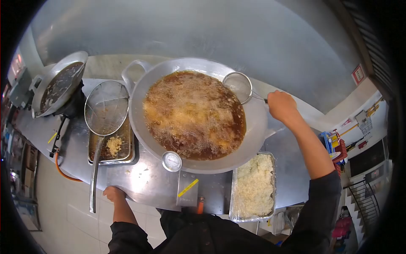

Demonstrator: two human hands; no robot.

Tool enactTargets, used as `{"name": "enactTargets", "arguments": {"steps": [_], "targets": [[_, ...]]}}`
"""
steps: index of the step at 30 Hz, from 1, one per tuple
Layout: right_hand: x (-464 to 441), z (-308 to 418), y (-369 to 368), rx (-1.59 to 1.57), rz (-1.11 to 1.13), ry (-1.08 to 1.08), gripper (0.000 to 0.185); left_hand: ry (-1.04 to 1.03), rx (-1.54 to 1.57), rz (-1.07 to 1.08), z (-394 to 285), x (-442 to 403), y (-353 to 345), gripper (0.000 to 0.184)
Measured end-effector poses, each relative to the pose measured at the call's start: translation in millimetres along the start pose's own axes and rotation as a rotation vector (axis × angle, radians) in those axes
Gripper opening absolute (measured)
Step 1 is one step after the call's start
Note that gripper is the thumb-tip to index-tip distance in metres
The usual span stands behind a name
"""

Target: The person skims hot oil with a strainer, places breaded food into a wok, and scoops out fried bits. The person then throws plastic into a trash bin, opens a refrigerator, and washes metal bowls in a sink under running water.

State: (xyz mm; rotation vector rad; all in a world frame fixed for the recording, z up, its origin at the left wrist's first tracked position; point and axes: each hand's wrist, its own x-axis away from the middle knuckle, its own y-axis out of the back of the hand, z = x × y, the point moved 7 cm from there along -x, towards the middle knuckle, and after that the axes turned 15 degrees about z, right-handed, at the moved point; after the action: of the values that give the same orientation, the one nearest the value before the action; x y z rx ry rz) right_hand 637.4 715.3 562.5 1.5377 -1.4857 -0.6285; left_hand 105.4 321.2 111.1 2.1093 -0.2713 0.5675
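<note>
My right hand (282,106) is closed around the handle of a small round mesh strainer (237,86). The strainer's basket hangs over the right inner rim of a large metal wok (255,146). Brown oil (190,110) bubbles and foams in the wok, with paler golden patches in the middle. A dial thermometer (172,161) sits at the wok's front rim. Down at the table's front edge rests my left hand (114,193), its fingers curled in and nothing visible in them. Near it is the long handle of a large mesh skimmer (106,108).
A tray of pale shredded food (254,186) stands right of the wok. Under the skimmer is a rack tray (91,154) with golden crumbs (114,145). A second wok (63,84) with dark liquid stands tilted in view at left. An orange hose (63,172) hangs off the table's edge.
</note>
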Motion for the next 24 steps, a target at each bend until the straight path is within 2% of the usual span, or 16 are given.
{"name": "enactTargets", "arguments": {"steps": [4, 6, 8, 10, 13, 16, 19, 24], "targets": [[-28, 44, 5, -0.111, 0.178, 0.053, 0.020, 0.068, 0.159, -0.011, 9, -8, -4, 0.043], [-49, 62, 1, -0.159, 0.174, 0.122, 0.019, 0.159, 0.345, 0.008, 35, -49, -25, 0.042], [-74, 78, -10, -0.207, 0.186, 0.176, 0.020, 0.189, 0.392, 0.006, 37, -49, -22, 0.041], [-92, 88, -16, -0.254, 0.212, 0.214, 0.021, 0.131, 0.243, -0.027, -2, 12, 6, 0.040], [-89, 97, -7, -0.462, 0.141, 0.372, 0.024, 0.196, 0.285, -0.038, 10, -6, -1, 0.038], [-81, 93, 4, -0.564, 0.091, 0.364, 0.025, 0.233, 0.304, -0.025, 2, 10, 7, 0.037], [-64, 90, 18, -0.524, -0.040, 0.320, 0.020, 0.143, 0.125, -0.041, -9, 20, 13, 0.035], [-21, 91, 40, -0.334, -0.165, 0.271, 0.016, 0.162, 0.167, -0.042, -14, 29, 18, 0.034]]}}
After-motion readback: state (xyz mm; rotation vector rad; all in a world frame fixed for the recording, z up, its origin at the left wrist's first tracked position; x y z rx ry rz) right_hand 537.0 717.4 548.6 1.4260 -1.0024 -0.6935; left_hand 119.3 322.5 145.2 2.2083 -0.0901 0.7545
